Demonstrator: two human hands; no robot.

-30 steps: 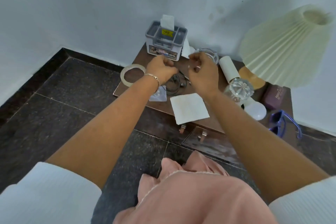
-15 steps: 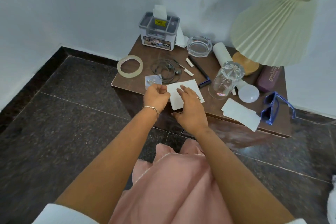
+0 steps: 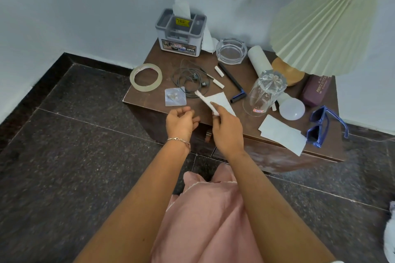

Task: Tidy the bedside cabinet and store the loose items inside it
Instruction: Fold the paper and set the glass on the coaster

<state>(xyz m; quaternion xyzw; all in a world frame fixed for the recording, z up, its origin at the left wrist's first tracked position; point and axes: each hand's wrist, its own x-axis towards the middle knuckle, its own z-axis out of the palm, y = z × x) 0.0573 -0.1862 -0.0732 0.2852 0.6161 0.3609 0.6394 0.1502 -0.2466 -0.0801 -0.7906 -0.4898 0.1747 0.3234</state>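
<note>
The right hand (image 3: pixel 227 132) lifted the white paper (image 3: pixel 215 100) off the cabinet top (image 3: pixel 149 96), pinching its near edge; it looked partly folded. The left hand (image 3: pixel 180 123) let go, drew back and hung loosely curled.

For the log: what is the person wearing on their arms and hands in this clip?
Both forearms are bare. The left hand has a thin metal chain bracelet at the wrist. The right hand shows no jewellery from this angle. A sliver of white sleeve shows at the bottom edge on the right arm. No gloves.
</note>
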